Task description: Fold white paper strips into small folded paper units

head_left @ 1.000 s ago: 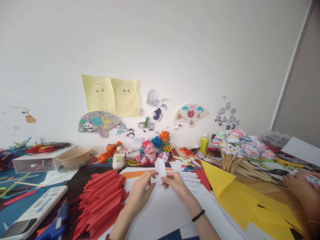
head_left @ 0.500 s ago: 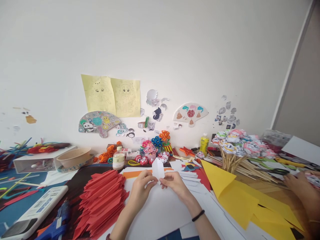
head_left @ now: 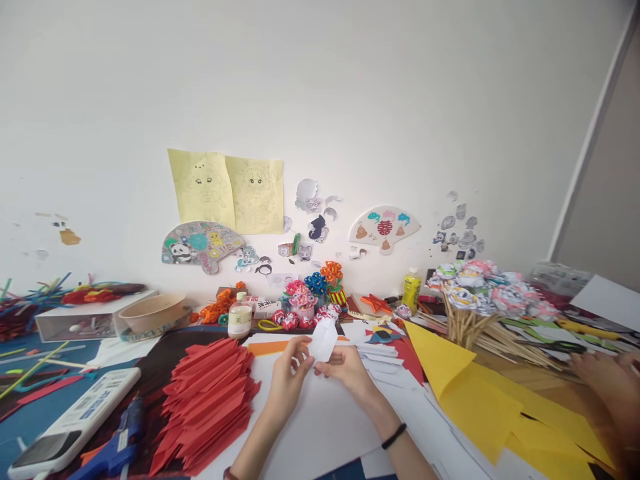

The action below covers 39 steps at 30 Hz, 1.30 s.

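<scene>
Between my two hands, a small folded piece of white paper (head_left: 324, 340) stands up, tilted to the right, with a crease and a pointed top. My left hand (head_left: 294, 363) pinches its left lower edge. My right hand (head_left: 345, 368), with a black band on the wrist, grips its lower right side with thumb and fingers. Both are over white paper sheets (head_left: 315, 427) on the table. Left of them lies a thick stack of folded red paper strips (head_left: 207, 403). An orange paper strip (head_left: 265, 349) lies just behind my left hand.
Yellow paper sheets (head_left: 485, 400) lie at right, near a bunch of paper flowers on sticks (head_left: 465, 300). A blue glue gun (head_left: 117, 443) and white power strip (head_left: 75, 420) are at left. Another person's hand (head_left: 605, 377) is at far right. Bottles (head_left: 240, 317) stand behind.
The folded white paper has gone from upright to leaning right, and its face is turned more toward me. My left fingers have shifted up along its edge. The view has moved slightly.
</scene>
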Each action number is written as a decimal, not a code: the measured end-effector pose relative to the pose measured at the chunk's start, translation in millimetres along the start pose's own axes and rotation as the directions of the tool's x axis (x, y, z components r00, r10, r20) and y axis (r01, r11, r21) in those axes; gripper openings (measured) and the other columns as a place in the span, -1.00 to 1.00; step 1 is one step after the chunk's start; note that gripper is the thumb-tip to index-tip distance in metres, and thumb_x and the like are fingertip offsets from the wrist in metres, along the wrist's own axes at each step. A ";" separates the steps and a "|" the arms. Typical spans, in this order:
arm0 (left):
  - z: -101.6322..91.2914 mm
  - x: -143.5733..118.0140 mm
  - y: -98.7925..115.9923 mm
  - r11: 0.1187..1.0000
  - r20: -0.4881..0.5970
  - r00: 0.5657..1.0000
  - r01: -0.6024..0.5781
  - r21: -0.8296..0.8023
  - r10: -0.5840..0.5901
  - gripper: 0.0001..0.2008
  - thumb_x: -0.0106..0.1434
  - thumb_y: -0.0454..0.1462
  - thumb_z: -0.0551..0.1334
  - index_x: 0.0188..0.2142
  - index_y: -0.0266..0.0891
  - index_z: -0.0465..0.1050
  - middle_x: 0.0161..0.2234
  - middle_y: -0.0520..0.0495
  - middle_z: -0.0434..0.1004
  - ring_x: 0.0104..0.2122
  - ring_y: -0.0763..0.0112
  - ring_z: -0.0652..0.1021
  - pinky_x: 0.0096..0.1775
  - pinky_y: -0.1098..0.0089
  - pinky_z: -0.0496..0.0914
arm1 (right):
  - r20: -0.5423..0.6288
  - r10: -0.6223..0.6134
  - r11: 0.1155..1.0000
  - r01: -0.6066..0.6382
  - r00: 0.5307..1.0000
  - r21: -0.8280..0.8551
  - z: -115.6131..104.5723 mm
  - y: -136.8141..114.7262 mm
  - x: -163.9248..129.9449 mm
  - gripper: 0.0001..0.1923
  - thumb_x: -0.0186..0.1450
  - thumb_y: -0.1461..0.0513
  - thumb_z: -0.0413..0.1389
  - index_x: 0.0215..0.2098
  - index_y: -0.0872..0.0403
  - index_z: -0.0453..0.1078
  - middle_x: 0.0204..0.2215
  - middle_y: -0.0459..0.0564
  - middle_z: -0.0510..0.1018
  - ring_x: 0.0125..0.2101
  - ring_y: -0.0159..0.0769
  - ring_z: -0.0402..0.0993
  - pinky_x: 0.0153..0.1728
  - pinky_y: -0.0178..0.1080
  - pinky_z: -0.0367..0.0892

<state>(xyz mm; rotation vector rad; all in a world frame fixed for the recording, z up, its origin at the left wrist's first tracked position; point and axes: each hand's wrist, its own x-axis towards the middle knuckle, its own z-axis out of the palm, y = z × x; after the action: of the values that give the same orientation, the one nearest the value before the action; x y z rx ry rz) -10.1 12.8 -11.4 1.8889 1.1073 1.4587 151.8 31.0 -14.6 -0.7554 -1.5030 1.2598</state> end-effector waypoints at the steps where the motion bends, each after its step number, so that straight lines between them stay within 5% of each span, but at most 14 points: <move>1: 0.6 0.2 -1.8 1.000 -0.021 1.000 0.014 -0.020 -0.015 -0.70 0.23 -0.20 0.15 -0.05 -0.18 0.25 -0.38 0.03 0.41 -0.42 0.41 0.44 -0.37 0.42 0.28 | 0.004 0.003 1.000 -0.003 1.000 0.004 0.6 0.5 0.0 -0.63 0.03 0.10 0.32 -0.29 0.20 0.54 -0.46 0.10 0.61 -0.43 -0.21 0.52 -0.45 -0.31 0.31; 18: 0.9 -0.8 0.2 1.000 -0.098 0.995 0.026 -0.002 -0.026 -0.72 0.20 -0.16 0.17 -0.10 -0.18 0.29 -0.46 0.07 0.41 -0.49 0.43 0.40 -0.38 0.43 0.29 | -0.008 0.052 0.998 -0.052 0.999 0.048 6.8 -0.6 0.7 -0.57 0.04 0.04 0.30 -0.33 0.26 0.54 -0.47 0.19 0.62 -0.44 -0.14 0.56 -0.47 -0.29 0.34; 29: -3.0 1.6 0.3 0.992 -0.072 0.994 0.073 -0.099 -0.080 -0.67 0.18 -0.10 0.21 -0.12 -0.22 0.34 -0.56 0.07 0.45 -0.52 0.41 0.42 -0.42 0.46 0.26 | -0.040 -0.025 0.999 0.026 0.999 0.034 5.7 0.7 0.9 -0.69 0.07 0.10 0.28 -0.40 0.22 0.54 -0.55 0.06 0.58 -0.54 -0.28 0.49 -0.49 -0.31 0.29; 34: -4.7 3.0 0.6 0.988 0.006 0.990 0.139 -0.074 -0.139 -0.67 0.19 -0.03 0.17 -0.39 -0.28 0.43 -0.48 -0.04 0.51 -0.46 0.35 0.46 -0.42 0.46 0.26 | -0.028 -0.019 1.000 0.020 0.999 0.023 3.3 0.0 -0.5 -0.73 0.07 0.11 0.28 -0.42 0.19 0.55 -0.57 0.02 0.57 -0.54 -0.29 0.47 -0.46 -0.30 0.30; 39: -4.8 1.6 4.0 0.996 -0.038 0.995 0.087 -0.020 -0.087 -0.64 0.21 -0.02 0.14 -0.48 -0.28 0.40 -0.54 0.01 0.45 -0.50 0.40 0.40 -0.43 0.46 0.23 | -0.042 0.009 1.000 -0.008 0.999 0.008 4.3 -2.2 -1.5 -0.73 0.04 0.10 0.29 -0.46 0.19 0.54 -0.59 0.01 0.56 -0.55 -0.29 0.45 -0.46 -0.29 0.31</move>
<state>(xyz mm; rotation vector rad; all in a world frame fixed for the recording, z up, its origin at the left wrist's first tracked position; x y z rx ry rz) -13.3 11.5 -6.0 1.7838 1.1748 1.4580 148.5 27.6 -12.8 -0.7794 -1.4621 1.2481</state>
